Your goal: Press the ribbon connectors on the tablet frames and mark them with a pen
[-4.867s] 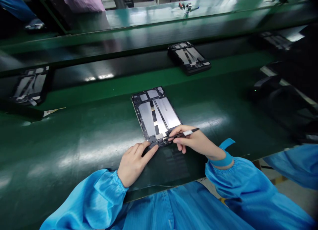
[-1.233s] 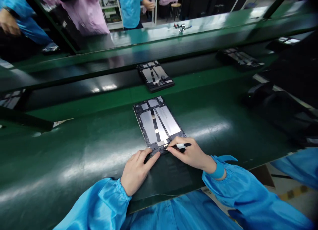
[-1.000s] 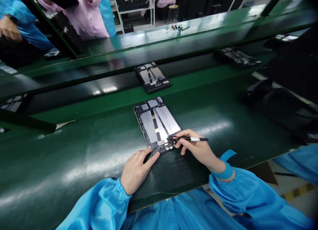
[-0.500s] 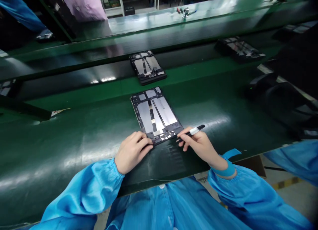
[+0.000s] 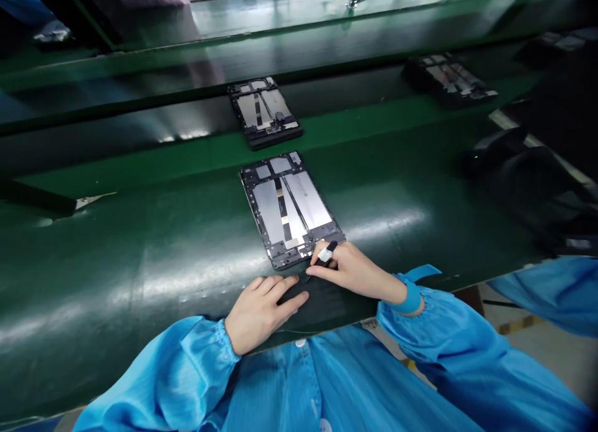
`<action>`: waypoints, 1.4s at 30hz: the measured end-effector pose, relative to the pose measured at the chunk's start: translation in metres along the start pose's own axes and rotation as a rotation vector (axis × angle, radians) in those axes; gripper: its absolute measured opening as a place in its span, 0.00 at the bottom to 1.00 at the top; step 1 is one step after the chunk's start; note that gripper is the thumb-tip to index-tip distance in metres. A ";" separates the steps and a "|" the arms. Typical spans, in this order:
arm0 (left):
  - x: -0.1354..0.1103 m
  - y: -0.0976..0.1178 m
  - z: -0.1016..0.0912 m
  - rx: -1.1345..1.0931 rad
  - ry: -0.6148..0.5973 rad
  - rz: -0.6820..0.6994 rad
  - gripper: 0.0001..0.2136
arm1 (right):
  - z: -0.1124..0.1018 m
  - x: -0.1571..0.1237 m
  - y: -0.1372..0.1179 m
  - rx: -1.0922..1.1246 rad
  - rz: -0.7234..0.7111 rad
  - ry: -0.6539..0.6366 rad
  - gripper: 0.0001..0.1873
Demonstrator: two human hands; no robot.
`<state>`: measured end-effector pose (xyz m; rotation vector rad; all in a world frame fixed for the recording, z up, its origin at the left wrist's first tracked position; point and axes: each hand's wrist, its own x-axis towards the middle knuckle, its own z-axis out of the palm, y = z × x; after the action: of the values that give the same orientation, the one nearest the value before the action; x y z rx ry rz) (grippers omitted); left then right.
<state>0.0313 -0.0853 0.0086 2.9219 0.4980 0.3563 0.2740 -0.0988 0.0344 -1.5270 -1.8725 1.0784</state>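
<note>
A glossy, dark green table (image 5: 163,251) spreads beneath my left grip (image 5: 261,315) and my right grip (image 5: 352,269). Just ahead of my left grip lies the flat, rectangular black device with silver metal panels (image 5: 268,201), its near right corner partly covered by my right grip; whether that hand touches it I cannot tell. Farther ahead, just beyond it, sits a thicker black unit with similar silver panels (image 5: 252,111), and another dark, silver-topped unit (image 5: 453,80) is well off to the right. My left grip is spread, thumb apart, with nothing visible in it. My right grip is closed around a slim black tool with a white band (image 5: 326,252), its tip pointing towards my left fingertips.
</note>
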 end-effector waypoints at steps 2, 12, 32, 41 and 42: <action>0.000 0.000 0.000 -0.006 0.007 -0.001 0.13 | 0.003 0.001 0.001 0.008 0.012 -0.020 0.10; -0.001 0.001 -0.002 -0.067 0.070 -0.010 0.14 | -0.010 0.002 0.001 0.524 0.069 0.072 0.11; -0.002 -0.030 -0.006 -0.009 0.285 -0.137 0.09 | -0.009 0.074 -0.009 0.497 0.186 -0.269 0.14; -0.004 -0.030 -0.005 -0.009 0.277 -0.150 0.09 | -0.009 0.074 -0.010 0.470 0.180 -0.268 0.14; -0.004 -0.030 -0.005 -0.010 0.275 -0.151 0.09 | -0.009 0.074 -0.010 0.467 0.179 -0.264 0.14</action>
<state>0.0176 -0.0584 0.0069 2.8155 0.7464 0.7412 0.2566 -0.0260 0.0404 -1.3400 -1.5063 1.7295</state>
